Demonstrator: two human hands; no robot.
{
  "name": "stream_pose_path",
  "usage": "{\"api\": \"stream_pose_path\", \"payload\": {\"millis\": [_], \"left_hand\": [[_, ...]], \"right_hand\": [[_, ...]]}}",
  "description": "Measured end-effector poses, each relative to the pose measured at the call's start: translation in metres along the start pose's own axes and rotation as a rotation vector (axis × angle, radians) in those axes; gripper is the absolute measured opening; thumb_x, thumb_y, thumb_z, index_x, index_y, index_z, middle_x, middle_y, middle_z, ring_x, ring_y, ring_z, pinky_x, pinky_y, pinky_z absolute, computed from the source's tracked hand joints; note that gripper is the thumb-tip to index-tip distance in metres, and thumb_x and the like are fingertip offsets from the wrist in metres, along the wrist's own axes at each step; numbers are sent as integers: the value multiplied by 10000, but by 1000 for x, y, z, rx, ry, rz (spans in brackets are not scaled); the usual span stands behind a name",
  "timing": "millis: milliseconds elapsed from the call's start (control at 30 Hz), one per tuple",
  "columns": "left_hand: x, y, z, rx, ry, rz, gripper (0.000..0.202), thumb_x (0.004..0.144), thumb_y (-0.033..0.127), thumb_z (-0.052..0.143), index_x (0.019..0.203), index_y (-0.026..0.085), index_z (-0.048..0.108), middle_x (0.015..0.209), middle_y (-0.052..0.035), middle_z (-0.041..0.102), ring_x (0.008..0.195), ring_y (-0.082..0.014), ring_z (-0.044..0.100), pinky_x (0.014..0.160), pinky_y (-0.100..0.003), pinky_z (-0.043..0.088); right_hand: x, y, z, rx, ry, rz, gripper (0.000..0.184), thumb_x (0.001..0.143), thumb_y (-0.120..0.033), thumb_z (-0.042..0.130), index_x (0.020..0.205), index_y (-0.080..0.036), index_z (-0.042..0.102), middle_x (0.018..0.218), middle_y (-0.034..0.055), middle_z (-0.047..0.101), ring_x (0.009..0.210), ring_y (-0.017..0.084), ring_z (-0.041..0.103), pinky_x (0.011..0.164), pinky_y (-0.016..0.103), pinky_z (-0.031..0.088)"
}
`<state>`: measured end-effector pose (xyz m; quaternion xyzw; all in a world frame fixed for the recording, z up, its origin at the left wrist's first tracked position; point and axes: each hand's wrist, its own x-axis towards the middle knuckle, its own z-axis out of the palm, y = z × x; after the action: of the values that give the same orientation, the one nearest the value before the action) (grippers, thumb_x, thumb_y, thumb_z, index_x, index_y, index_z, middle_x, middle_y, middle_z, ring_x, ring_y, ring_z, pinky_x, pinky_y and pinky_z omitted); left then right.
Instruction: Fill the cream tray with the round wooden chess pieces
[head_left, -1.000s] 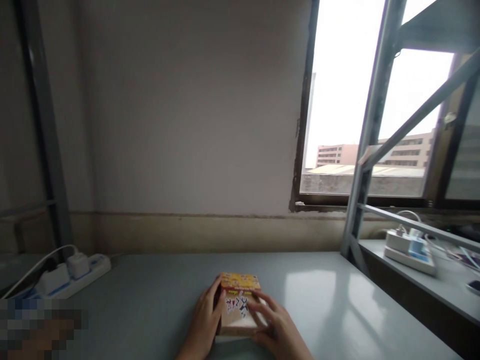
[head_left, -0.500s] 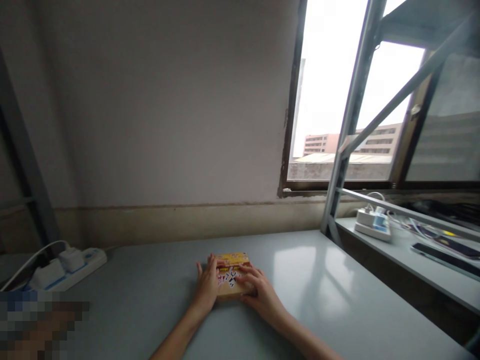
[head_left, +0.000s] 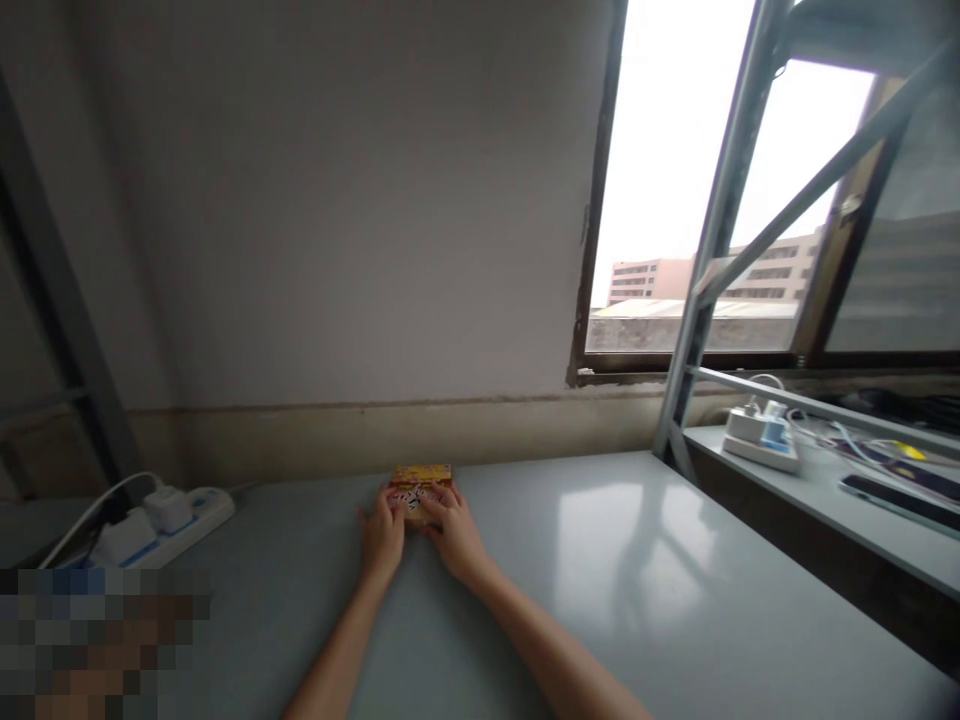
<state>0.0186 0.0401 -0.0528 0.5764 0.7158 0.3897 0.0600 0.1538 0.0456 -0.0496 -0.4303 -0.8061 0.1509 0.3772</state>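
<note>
A small box [head_left: 420, 478] lies flat near the far edge of the worktop [head_left: 637, 560], close to the wall, and is not yet let go. The left hand [head_left: 382, 535] presses its fingers to the left side, and the right hand [head_left: 452, 530] curls its fingers over the top, gripping it. The box seems closed, with a yellow band and red and black print. A power strip [head_left: 172, 515] sits at the far left corner.

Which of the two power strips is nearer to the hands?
The white power strip left of the left hand; the other strip lies farther away, on the shelf by the window.
</note>
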Motion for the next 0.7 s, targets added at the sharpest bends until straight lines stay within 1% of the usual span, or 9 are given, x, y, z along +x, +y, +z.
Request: {"api": "stream_pose_path", "payload": {"millis": [133, 233, 333, 433, 500, 567, 600, 667, 700], "left_hand": [[0, 11, -3, 60, -32, 45, 337, 813, 210, 295, 1102, 108, 435, 1159, -148, 526, 1072, -241, 482, 996, -442, 176], [1, 25, -1, 58, -78, -7, 325, 797, 218, 331, 1071, 123, 479, 1108, -135, 563, 1025, -240, 513, 928, -387, 297], [2, 35, 8, -28, -106, -60, 344, 793, 237, 352, 1089, 139, 496, 1102, -120, 572, 1015, -235, 518, 878, -352, 351], [4, 35, 17, -181, -94, -71, 384, 801, 237, 344, 1145, 134, 480, 1149, -118, 545, 1047, -220, 502, 878, -319, 364], [5, 32, 18, -278, -103, -93, 401, 800, 229, 344, 1158, 108, 477, 1163, -138, 532, 1056, -228, 498, 879, -324, 373], [6, 28, 16, -386, -113, -104, 404, 798, 237, 355, 1152, 94, 485, 1162, -148, 529, 1065, -245, 492, 884, -348, 378], [6, 27, 14, -443, -114, -105, 400, 795, 246, 366, 1147, 103, 491, 1159, -138, 534, 1074, -251, 484, 888, -356, 379], [4, 27, 12, -535, -105, -119, 386, 794, 260, 380, 1142, 143, 498, 1154, -97, 544, 1105, -250, 458, 900, -347, 377], [4, 27, 11, -561, -105, -126, 383, 799, 262, 375, 1148, 155, 494, 1158, -79, 543, 1124, -246, 440, 912, -332, 366]], "right_hand": [[-2, 2, -8, -21, -46, 12, 473, 721, -136, 548, 1167, -279, 488, 1303, -17, 354, 1239, 214, 199, 998, 341, 255], [-4, 7, -18, -58, -37, 42, 457, 718, -151, 550, 1156, -272, 502, 1288, -22, 377, 1232, 215, 210, 994, 335, 258], [-6, 16, -30, -111, -29, 67, 430, 720, -190, 555, 1141, -265, 514, 1257, -9, 417, 1206, 221, 262, 984, 354, 259], [-6, 18, -43, -178, -63, 78, 457, 709, -222, 571, 1153, -295, 490, 1262, -7, 411, 1166, 237, 324, 939, 394, 293], [-7, 5, -50, -224, -75, 88, 504, 683, -225, 599, 1164, -311, 472, 1282, -1, 387, 1166, 267, 317, 934, 445, 272], [-11, -20, -55, -205, -61, 84, 498, 679, -218, 604, 1153, -313, 481, 1290, 4, 375, 1186, 289, 279, 949, 489, 223], [-15, -37, -56, -148, -54, 69, 466, 701, -216, 583, 1145, -316, 486, 1291, -1, 371, 1196, 285, 264, 954, 492, 213], [-28, -74, -56, 122, -49, -15, 364, 798, -238, 470, 1152, -319, 470, 1289, -17, 363, 1172, 231, 317, 938, 421, 288], [-36, -92, -54, 294, -67, -53, 351, 849, -258, 384, 1195, -309, 420, 1296, -9, 346, 1159, 209, 341, 904, 390, 339]]}}
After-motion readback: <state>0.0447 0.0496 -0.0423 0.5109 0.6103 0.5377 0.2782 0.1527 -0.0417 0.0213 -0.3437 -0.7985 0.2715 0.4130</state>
